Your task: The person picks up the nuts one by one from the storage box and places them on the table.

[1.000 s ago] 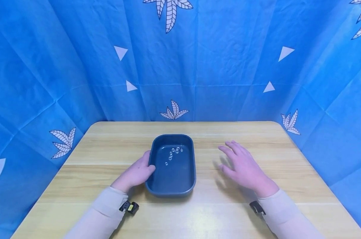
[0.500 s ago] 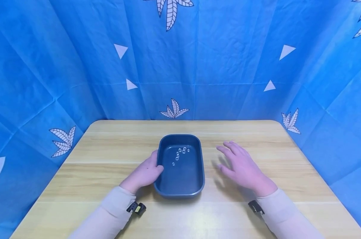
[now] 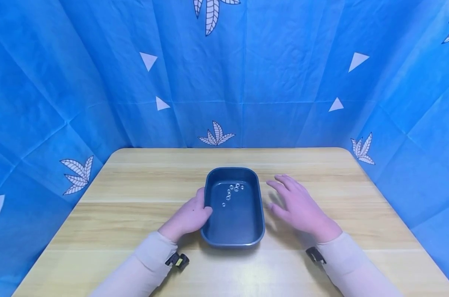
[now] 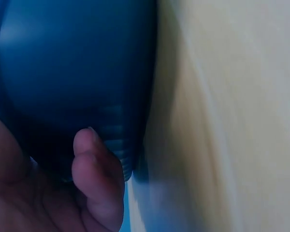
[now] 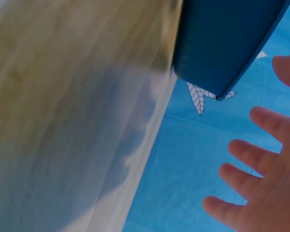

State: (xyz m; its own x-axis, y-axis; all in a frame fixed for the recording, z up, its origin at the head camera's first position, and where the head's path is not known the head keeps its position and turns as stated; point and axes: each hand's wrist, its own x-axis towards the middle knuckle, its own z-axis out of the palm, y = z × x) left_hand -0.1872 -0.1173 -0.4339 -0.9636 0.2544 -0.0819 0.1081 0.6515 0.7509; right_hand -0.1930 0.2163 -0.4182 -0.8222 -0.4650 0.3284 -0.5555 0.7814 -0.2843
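A dark blue rectangular tray (image 3: 235,231) with deep walls is near the middle of the table, several small clear rings (image 3: 229,193) scattered on its floor. My left hand (image 3: 187,216) grips its left wall, thumb over the rim; in the left wrist view, fingers (image 4: 99,174) curl against the ribbed outer side. To the right of the tray, apart from it, my right hand (image 3: 298,206) hovers with fingers spread and nothing in it. The right wrist view shows that hand's fingers (image 5: 251,159) held loosely apart, facing the tray's outer wall (image 5: 222,43).
The light wooden table (image 3: 135,177) has rounded far corners. Blue curtains (image 3: 284,82) with white leaf and triangle prints stand behind it and along both sides. A small black device (image 3: 178,260) is strapped at the left wrist, another (image 3: 315,255) at the right.
My left hand and the tray have moved to the right, closer to my right hand. The rings shifted along with the tray. My right hand has moved very slightly left.
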